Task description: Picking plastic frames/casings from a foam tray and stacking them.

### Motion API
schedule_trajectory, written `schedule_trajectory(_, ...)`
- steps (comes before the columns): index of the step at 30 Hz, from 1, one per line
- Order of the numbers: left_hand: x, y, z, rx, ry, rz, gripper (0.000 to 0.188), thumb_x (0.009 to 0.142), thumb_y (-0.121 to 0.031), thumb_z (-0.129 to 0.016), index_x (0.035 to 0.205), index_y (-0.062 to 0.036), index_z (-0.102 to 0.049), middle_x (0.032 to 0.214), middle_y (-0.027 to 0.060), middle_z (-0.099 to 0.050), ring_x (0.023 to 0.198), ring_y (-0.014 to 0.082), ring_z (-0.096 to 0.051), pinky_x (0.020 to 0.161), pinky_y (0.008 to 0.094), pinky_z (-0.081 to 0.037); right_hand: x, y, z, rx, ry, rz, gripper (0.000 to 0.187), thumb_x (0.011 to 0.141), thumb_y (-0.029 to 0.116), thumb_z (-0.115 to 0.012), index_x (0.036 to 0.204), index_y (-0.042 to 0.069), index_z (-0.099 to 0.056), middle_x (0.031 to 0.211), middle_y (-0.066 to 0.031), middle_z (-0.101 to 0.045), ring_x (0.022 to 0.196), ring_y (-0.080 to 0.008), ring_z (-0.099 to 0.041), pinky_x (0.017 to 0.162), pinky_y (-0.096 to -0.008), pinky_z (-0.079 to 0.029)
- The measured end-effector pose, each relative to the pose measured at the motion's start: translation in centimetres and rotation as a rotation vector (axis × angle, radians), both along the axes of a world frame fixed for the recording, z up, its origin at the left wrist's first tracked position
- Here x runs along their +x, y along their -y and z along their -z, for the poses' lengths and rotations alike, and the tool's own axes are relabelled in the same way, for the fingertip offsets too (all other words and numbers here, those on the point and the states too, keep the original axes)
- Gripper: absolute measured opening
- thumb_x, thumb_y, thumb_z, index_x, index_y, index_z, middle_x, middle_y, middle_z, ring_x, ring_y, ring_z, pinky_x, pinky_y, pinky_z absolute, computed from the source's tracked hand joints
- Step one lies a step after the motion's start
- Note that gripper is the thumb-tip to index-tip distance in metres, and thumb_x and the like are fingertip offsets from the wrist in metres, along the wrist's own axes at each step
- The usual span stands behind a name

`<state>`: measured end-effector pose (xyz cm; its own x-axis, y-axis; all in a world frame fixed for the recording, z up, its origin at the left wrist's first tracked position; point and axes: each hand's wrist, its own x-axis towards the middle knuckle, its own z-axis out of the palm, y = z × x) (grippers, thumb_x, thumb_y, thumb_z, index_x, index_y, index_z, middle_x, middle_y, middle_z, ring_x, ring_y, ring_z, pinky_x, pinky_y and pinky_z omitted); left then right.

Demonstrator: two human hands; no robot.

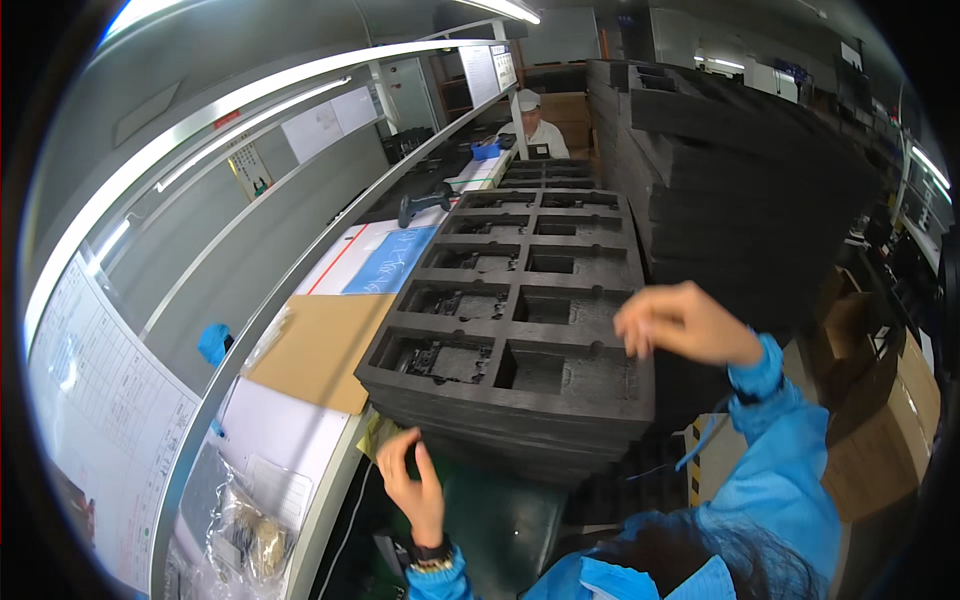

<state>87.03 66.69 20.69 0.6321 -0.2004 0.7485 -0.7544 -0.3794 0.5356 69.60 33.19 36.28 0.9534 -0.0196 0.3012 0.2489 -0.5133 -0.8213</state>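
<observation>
A stack of black foam trays (500, 392) stands in front of me, its top tray divided into rectangular pockets. Dark parts (440, 360) lie in the left-hand pockets; the near right pocket holds no visible part. My right hand (685, 325) is over the tray's right edge, fingers loosely bent and slightly blurred, nothing visible in them. I cannot tell whether it touches the foam. Off the tray's near left corner, my left hand (412, 488) is raised with thumb and fingers apart and holds nothing.
Tall stacks of black foam (740, 190) rise at the right. On the left bench lie cardboard (325, 350), a blue sheet (390, 262), a dark handheld device (425, 203) and a clear plastic bag (245, 530). Cardboard boxes (870, 400) stand at right. A person (540, 135) sits farther back.
</observation>
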Motion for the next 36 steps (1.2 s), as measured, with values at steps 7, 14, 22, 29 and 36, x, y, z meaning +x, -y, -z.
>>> schedule_trajectory(7, 7.2, 7.1, -6.2, 0.617, -0.065, -0.223, 0.037, 0.084, -0.033, -0.063, 0.103, -0.0015, -0.065, 0.114, 0.0148, -0.061, 0.116, 0.0359, -0.051, 0.103, 0.0593, -0.030, 18.0, 17.8, 2.8, -0.401, 0.185, 0.587, 0.026, 0.090, 0.013, -0.050, 0.107, -0.002, -0.063, 0.099, -0.0175, -0.068, 0.092, -0.0289, -0.066, 0.083, -0.0379, -0.051)
schedule_trajectory(14, 9.5, 9.6, -9.2, 1.028, -0.244, -0.314, 0.039, 0.079, -0.042, -0.070, 0.091, -0.0047, -0.068, 0.094, 0.0165, -0.068, 0.090, 0.0374, -0.065, 0.097, 0.0621, -0.031, 30.4, 25.5, 7.4, -0.586, -0.108, 0.908, 0.025, 0.082, 0.011, -0.050, 0.101, -0.001, -0.062, 0.109, -0.0271, -0.062, 0.106, -0.0437, -0.057, 0.089, -0.0501, -0.047)
schedule_trajectory(22, 11.1, 10.1, -9.7, 1.084, -0.203, -0.222, 0.032, 0.077, -0.035, -0.071, 0.090, -0.0059, -0.068, 0.086, 0.0154, -0.068, 0.084, 0.0325, -0.066, 0.074, 0.0443, -0.051, 33.7, 31.2, 10.8, -1.057, -0.175, 0.962, 0.018, 0.087, 0.010, -0.057, 0.100, 0.010, -0.069, 0.110, -0.0095, -0.061, 0.105, -0.0288, -0.060, 0.083, -0.0422, -0.053)
schedule_trajectory(29, 11.3, 12.4, -10.6, 1.247, -0.187, -0.295, 0.024, 0.069, -0.022, -0.072, 0.082, -0.0023, -0.069, 0.080, 0.0139, -0.069, 0.075, 0.0331, -0.068, 0.087, 0.0545, -0.042, 37.9, 29.7, 11.8, -1.024, 0.091, 0.998, 0.019, 0.073, 0.002, -0.068, 0.090, 0.006, -0.062, 0.097, -0.0125, -0.061, 0.094, -0.0307, -0.062, 0.075, -0.0418, -0.054)
schedule_trajectory(36, 11.2, 13.3, -9.7, 1.157, -0.143, -0.392, 0.028, 0.067, -0.022, -0.073, 0.083, -0.0009, -0.065, 0.077, 0.0154, -0.069, 0.074, 0.0333, -0.068, 0.086, 0.0519, -0.042, 38.5, 29.9, 12.1, -1.266, 0.068, 1.196, 0.012, 0.081, 0.013, -0.060, 0.077, 0.011, -0.071, 0.083, -0.0075, -0.068, 0.082, -0.0239, -0.068, 0.066, -0.0357, -0.054)
